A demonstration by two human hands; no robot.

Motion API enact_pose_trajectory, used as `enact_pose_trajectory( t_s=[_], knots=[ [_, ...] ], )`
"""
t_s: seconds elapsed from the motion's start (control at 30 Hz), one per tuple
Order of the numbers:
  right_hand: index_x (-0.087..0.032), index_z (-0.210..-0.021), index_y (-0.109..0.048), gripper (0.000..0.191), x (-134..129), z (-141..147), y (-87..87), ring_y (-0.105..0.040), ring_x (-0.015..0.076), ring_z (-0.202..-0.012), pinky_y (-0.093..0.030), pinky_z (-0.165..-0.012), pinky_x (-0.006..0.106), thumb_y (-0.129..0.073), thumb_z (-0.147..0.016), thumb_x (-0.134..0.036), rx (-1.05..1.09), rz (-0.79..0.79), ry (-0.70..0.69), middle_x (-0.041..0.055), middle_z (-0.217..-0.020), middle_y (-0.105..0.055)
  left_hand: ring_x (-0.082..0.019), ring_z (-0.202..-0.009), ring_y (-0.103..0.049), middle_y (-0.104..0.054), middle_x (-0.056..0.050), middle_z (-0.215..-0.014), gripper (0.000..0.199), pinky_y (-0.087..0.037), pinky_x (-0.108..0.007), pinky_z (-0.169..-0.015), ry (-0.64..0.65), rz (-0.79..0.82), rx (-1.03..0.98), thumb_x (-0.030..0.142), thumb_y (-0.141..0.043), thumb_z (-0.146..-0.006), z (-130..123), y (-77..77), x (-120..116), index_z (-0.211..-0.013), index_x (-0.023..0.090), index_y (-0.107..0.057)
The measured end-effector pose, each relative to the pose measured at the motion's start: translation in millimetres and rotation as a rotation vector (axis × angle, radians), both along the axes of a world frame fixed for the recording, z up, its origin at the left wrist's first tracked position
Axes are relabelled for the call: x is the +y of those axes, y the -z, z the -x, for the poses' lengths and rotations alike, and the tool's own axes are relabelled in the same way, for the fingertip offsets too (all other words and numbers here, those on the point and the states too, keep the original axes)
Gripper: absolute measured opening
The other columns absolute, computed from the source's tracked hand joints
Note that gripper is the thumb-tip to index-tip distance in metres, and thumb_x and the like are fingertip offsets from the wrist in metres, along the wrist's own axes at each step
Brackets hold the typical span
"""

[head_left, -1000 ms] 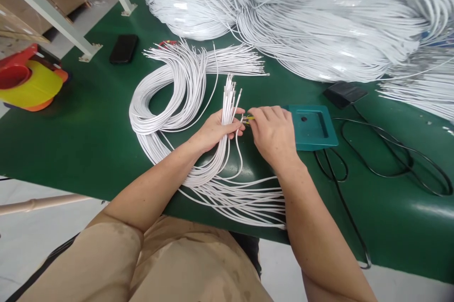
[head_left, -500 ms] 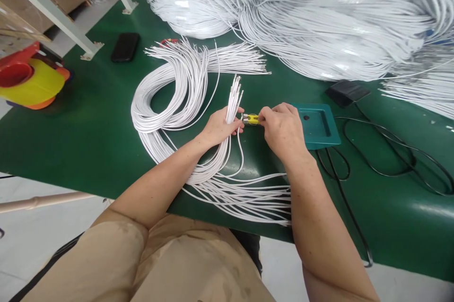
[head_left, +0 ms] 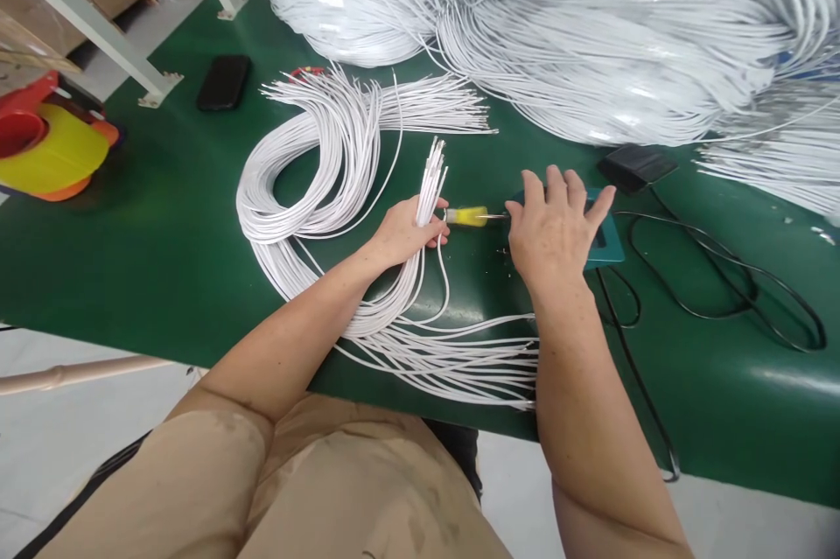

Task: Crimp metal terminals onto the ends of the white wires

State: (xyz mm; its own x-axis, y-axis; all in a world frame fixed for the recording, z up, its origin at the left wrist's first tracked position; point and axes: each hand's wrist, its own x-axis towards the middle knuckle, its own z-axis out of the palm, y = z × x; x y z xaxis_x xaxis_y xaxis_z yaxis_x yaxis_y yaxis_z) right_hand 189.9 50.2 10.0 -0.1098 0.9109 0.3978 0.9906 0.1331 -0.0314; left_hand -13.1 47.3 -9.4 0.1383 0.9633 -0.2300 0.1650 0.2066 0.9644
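Note:
My left hand (head_left: pixel 410 231) is closed round a bunch of white cables (head_left: pixel 431 178), whose ends point away from me. At its fingertips is a small yellow piece (head_left: pixel 467 216), with something thin and metallic reaching right from it. My right hand (head_left: pixel 555 222) is spread with its fingers apart, over the teal tray (head_left: pixel 612 235); its palm side is hidden. A coiled bundle of white cables (head_left: pixel 269 183) lies left of my left hand, and loose cable ends fan out below, beside my right forearm.
Large heaps of white cable (head_left: pixel 610 43) cover the back. A black phone-like object (head_left: pixel 224 82) and a yellow and red container (head_left: pixel 56 148) lie left. A black box (head_left: pixel 636 168) and black cords (head_left: pixel 728 266) are at the right of the green table (head_left: pixel 131 270).
My right hand has moved right, away from the yellow piece, and its fingers have spread. My left hand still holds the cables. The view has shifted slightly.

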Motion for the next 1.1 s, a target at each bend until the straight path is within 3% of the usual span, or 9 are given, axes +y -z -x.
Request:
enact_pose_trajectory(
  t_s=[0.17, 0.27, 0.4, 0.57, 0.73, 0.8, 0.93, 1.0, 1.1],
  knots=[
    [-0.012, -0.133, -0.056, 0.042, -0.7, 0.0, -2.5, -0.044, 0.0374, -0.132, -0.024, -0.109, 0.065, -0.047, -0.096, -0.031, 0.057, -0.035, -0.046, 0.0216, -0.139, -0.055, -0.014, -0.070, -0.070, -0.072, -0.005, -0.081, 0.041, -0.053, -0.024, -0.065, -0.030, 0.016, -0.058, 0.016, -0.068, -0.076, 6.7, -3.9, -2.6, -0.116, 0.013, -0.057],
    [-0.015, -0.119, -0.065, 0.032, -8.2, 7.7, -11.4, -0.056, 0.0301, -0.114, -0.040, -0.100, 0.048, -0.049, -0.096, -0.030, 0.243, -0.014, -0.284, 0.0158, -0.122, -0.067, -0.013, -0.071, -0.068, -0.070, -0.003, -0.082, 0.049, -0.050, -0.023, -0.065, -0.025, 0.014, -0.152, 0.019, -0.071, -0.076, 8.1, -4.1, -4.0, -0.122, 0.014, -0.056],
    [-0.019, -0.090, -0.074, 0.023, -28.4, 32.2, -27.0, -0.061, 0.0200, -0.086, -0.046, -0.079, 0.032, -0.052, -0.095, -0.028, 0.281, 0.360, -0.771, 0.0071, -0.090, -0.073, -0.009, -0.065, -0.062, -0.068, -0.002, -0.077, 0.040, -0.047, -0.022, -0.064, -0.024, 0.041, -0.301, 0.026, -0.077, -0.072, 6.7, -5.9, -4.9, -0.106, 0.010, -0.063],
    [-0.014, -0.080, -0.074, 0.027, -52.4, 58.9, -40.6, -0.063, 0.0240, -0.081, -0.041, -0.066, 0.033, -0.054, -0.093, -0.026, -0.074, 0.748, -0.655, 0.0134, -0.080, -0.071, -0.010, -0.074, -0.061, -0.068, -0.003, -0.084, 0.036, -0.045, -0.021, -0.066, -0.025, 0.059, -0.305, 0.032, -0.081, -0.068, 8.1, -6.8, -3.1, -0.093, 0.012, -0.067],
    [-0.017, -0.068, -0.067, 0.026, -54.4, 53.7, -45.3, -0.058, 0.0145, -0.058, -0.036, -0.053, 0.028, -0.053, -0.090, -0.021, 0.198, 1.141, -0.739, 0.0054, -0.070, -0.070, -0.010, -0.071, -0.057, -0.067, -0.002, -0.082, 0.041, -0.044, -0.023, -0.069, -0.066, 0.078, -0.224, 0.037, -0.080, -0.069, 9.7, -6.1, -3.9, -0.102, 0.014, -0.072],
    [-0.018, -0.066, -0.064, 0.029, -45.5, 44.7, -43.6, -0.056, 0.0108, -0.052, -0.038, -0.052, 0.025, -0.050, -0.091, -0.022, 0.421, 1.112, -0.653, 0.0018, -0.064, -0.068, -0.009, -0.067, -0.056, -0.067, -0.001, -0.079, 0.045, -0.045, -0.024, -0.070, -0.043, 0.066, -0.226, 0.035, -0.081, -0.066, 7.5, -7.4, -6.2, -0.105, 0.013, -0.072],
    [-0.018, -0.080, -0.063, 0.025, -22.1, 29.4, -35.0, -0.048, 0.0074, -0.041, -0.036, -0.046, 0.023, -0.053, -0.091, -0.038, 0.964, 0.580, -0.204, -0.0031, -0.059, -0.061, -0.011, -0.067, -0.060, -0.068, 0.000, -0.076, 0.046, -0.048, -0.028, -0.072, 0.066, 0.015, -0.154, 0.032, -0.085, -0.060, -0.2, -7.6, -11.9, -0.098, 0.013, -0.069],
    [-0.019, -0.082, -0.062, 0.022, -14.6, 27.4, -30.4, -0.044, 0.0066, -0.039, -0.035, -0.044, 0.023, -0.059, -0.087, -0.040, 1.150, 0.450, -0.171, -0.0058, -0.056, -0.057, -0.013, -0.068, -0.062, -0.067, 0.000, -0.074, 0.042, -0.049, -0.029, -0.073, 0.112, 0.004, -0.098, 0.031, -0.087, -0.057, -3.8, -6.2, -14.4, -0.089, 0.014, -0.067],
    [-0.019, -0.073, -0.059, 0.019, -11.7, 31.1, -25.1, -0.040, 0.0064, -0.039, -0.032, -0.042, 0.023, -0.066, -0.081, -0.035, 1.352, 0.455, -0.223, -0.0078, -0.050, -0.049, -0.015, -0.075, -0.066, -0.068, -0.002, -0.080, 0.038, -0.051, -0.032, -0.078, 0.116, -0.006, -0.173, 0.032, -0.086, -0.060, -6.9, -4.8, -16.6, -0.083, 0.014, -0.062]
  ],
)
